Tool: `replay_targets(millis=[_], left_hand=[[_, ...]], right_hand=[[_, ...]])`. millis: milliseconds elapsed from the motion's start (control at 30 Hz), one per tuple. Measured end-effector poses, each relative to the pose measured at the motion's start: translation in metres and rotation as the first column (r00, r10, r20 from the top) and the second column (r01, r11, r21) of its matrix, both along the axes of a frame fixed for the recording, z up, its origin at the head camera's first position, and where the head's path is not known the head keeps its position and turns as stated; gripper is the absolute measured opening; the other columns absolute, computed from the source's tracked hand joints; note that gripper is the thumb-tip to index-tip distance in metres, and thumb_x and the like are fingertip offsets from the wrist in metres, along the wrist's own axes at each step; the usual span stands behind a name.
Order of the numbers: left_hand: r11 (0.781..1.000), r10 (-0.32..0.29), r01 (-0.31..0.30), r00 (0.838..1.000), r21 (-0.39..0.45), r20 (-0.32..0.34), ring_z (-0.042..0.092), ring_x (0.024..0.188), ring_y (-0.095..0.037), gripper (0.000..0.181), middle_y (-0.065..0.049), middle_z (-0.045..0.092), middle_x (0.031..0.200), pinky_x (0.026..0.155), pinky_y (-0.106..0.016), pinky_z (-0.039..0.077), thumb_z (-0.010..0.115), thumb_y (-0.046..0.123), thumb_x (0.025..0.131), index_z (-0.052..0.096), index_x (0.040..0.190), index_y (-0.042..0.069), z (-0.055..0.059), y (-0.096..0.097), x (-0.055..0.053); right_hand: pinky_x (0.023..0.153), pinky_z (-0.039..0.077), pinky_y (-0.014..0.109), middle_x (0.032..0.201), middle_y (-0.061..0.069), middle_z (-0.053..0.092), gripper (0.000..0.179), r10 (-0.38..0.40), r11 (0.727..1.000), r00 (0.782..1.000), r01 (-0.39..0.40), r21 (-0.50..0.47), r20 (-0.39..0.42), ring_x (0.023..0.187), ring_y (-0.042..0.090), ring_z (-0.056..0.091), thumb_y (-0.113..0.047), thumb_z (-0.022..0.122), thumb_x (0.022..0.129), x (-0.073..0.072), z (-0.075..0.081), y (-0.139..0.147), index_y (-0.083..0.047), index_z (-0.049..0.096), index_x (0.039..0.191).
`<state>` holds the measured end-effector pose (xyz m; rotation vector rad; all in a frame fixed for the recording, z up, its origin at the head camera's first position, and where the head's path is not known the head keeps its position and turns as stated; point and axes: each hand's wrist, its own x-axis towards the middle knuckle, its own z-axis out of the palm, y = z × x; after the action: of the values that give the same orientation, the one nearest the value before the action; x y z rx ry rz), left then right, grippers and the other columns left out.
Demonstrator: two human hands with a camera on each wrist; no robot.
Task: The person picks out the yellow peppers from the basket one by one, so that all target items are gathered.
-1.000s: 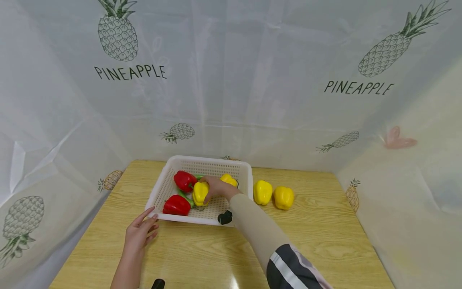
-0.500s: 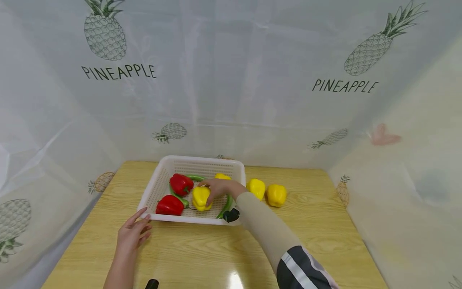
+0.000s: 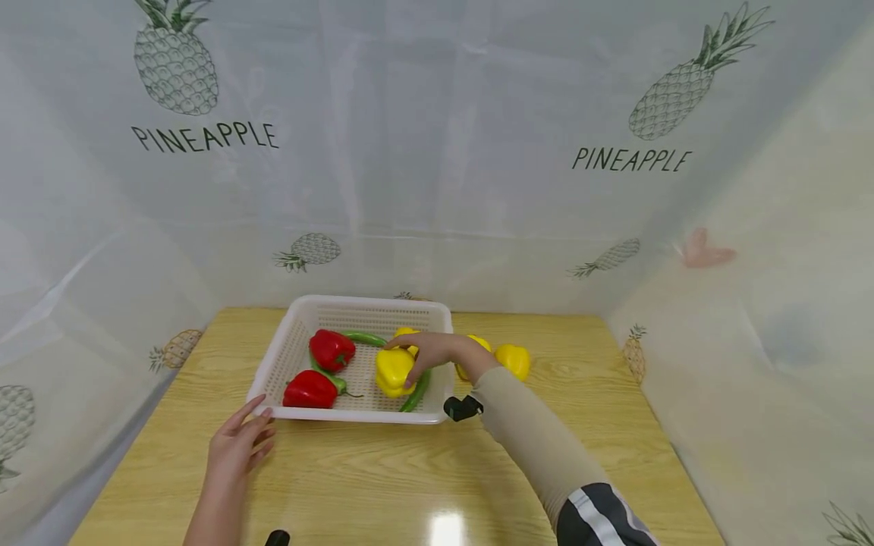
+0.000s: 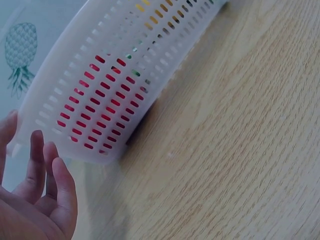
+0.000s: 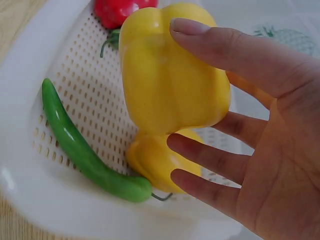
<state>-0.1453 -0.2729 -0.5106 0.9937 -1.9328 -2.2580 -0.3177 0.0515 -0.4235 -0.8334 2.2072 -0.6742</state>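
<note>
My right hand [image 3: 437,350] holds a yellow bell pepper [image 3: 394,373] between thumb and fingers, over the white perforated basket [image 3: 348,415]. In the right wrist view this held pepper [image 5: 170,75] is above another yellow bell pepper [image 5: 162,162] and beside a green chili pepper [image 5: 82,150]. Two red bell peppers [image 3: 332,349] [image 3: 310,390] lie in the basket's left half, with green chilies near them. My left hand [image 3: 234,446] touches the basket's front left corner, its fingers relaxed; in the left wrist view, several fingers [image 4: 65,185] stand off the perforated wall.
Two more yellow bell peppers sit on the wooden table right of the basket; the farther right one [image 3: 513,361] shows beyond my sleeve. A pineapple-print curtain [image 3: 423,189] hangs behind and along the sides. A black device [image 3: 463,408] is at my right wrist.
The yellow bell pepper in my right hand has moved right across the basket, and a green chili at the right now shows. My left hand stays at the corner. The head view has swung right.
</note>
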Motion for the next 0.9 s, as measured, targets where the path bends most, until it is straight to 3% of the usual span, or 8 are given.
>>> replay_targets(millis=[167,333,467,733,900], left_hand=[[1.000,-0.003,0.004,1.000,0.023,-0.025,0.066,0.073,-0.006,0.020,0.015,0.068,0.079,0.065,-0.024,0.056,0.072,0.031,0.090,0.068,0.099,0.048,0.000,-0.001,0.001],[0.999,-0.013,0.015,0.999,0.040,-0.042,0.065,0.072,-0.005,0.021,0.016,0.068,0.079,0.065,-0.024,0.056,0.071,0.029,0.092,0.068,0.093,0.050,0.002,0.000,0.002],[0.999,-0.001,0.003,1.000,0.050,-0.028,0.065,0.073,-0.006,0.020,0.016,0.069,0.079,0.066,-0.024,0.056,0.071,0.029,0.091,0.069,0.098,0.048,0.002,0.000,0.001],[0.998,-0.003,0.004,1.000,0.055,-0.014,0.066,0.075,-0.006,0.023,0.015,0.069,0.080,0.068,-0.024,0.056,0.072,0.030,0.090,0.068,0.106,0.046,0.000,-0.001,0.000],[0.999,-0.002,0.001,1.000,0.035,0.009,0.066,0.076,-0.006,0.038,0.016,0.069,0.081,0.069,-0.024,0.056,0.071,0.030,0.091,0.062,0.127,0.038,0.003,0.001,-0.001]], right_hand=[[0.103,0.039,0.036,0.151,0.003,0.036,0.081,-0.007,1.000,1.000,0.007,-0.024,0.000,0.129,0.022,0.041,-0.019,0.086,0.077,0.008,0.007,0.015,-0.024,0.044,0.146],[0.101,0.042,0.041,0.151,0.003,0.035,0.084,-0.042,0.990,0.999,0.038,-0.137,-0.029,0.123,0.028,0.046,-0.017,0.086,0.076,0.019,0.015,0.033,-0.020,0.042,0.148],[0.101,0.040,0.049,0.149,0.004,0.036,0.084,-0.069,0.971,0.994,0.048,-0.234,-0.082,0.123,0.028,0.044,-0.015,0.085,0.076,0.028,0.021,0.049,-0.018,0.041,0.147],[0.100,0.040,0.051,0.148,-0.001,0.038,0.083,-0.131,0.956,0.986,0.097,-0.278,-0.107,0.121,0.027,0.045,-0.016,0.084,0.077,0.043,0.021,0.088,-0.023,0.041,0.148],[0.097,0.040,0.056,0.147,0.004,0.039,0.083,-0.127,0.956,0.986,0.091,-0.279,-0.113,0.121,0.028,0.045,-0.017,0.083,0.079,0.047,0.020,0.110,-0.019,0.039,0.149]])
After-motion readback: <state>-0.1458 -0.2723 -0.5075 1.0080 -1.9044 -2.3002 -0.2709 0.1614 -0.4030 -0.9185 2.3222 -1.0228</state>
